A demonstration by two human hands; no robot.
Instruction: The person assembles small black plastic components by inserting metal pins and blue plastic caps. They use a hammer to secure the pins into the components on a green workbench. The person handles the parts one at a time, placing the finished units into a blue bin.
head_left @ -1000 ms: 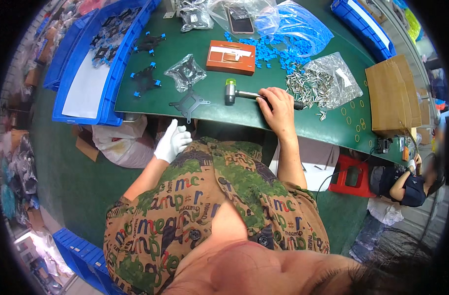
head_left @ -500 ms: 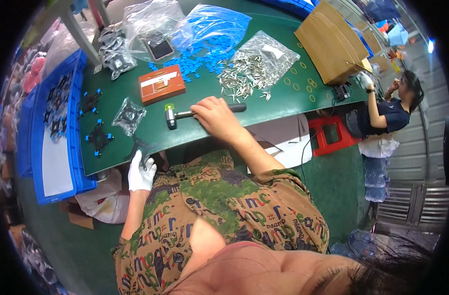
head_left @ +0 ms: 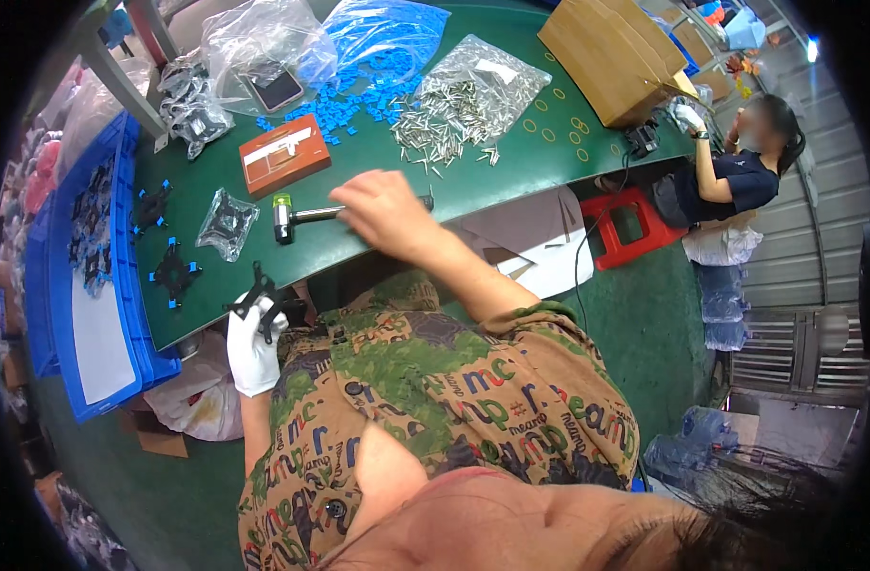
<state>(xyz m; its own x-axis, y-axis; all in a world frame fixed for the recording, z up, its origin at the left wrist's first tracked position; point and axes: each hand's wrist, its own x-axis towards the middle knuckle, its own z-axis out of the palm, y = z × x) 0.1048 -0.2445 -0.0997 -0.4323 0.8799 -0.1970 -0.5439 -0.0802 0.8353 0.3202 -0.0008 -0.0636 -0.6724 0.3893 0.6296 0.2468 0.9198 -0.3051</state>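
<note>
At table edge — gloved left hand (head_left: 252,344) grips black cross-shaped bracket (head_left: 261,300); bare right hand (head_left: 383,211) open above hammer (head_left: 306,215).

I note a white glove on the left hand (head_left: 254,344); the right hand (head_left: 385,211) is bare. I see a short-sleeved shirt (head_left: 435,428), olive, tan and green, with printed lettering and dark front buttons.

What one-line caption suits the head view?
Gloved left hand holds a black bracket at the green table edge; bare right hand hovers over a hammer.
</note>
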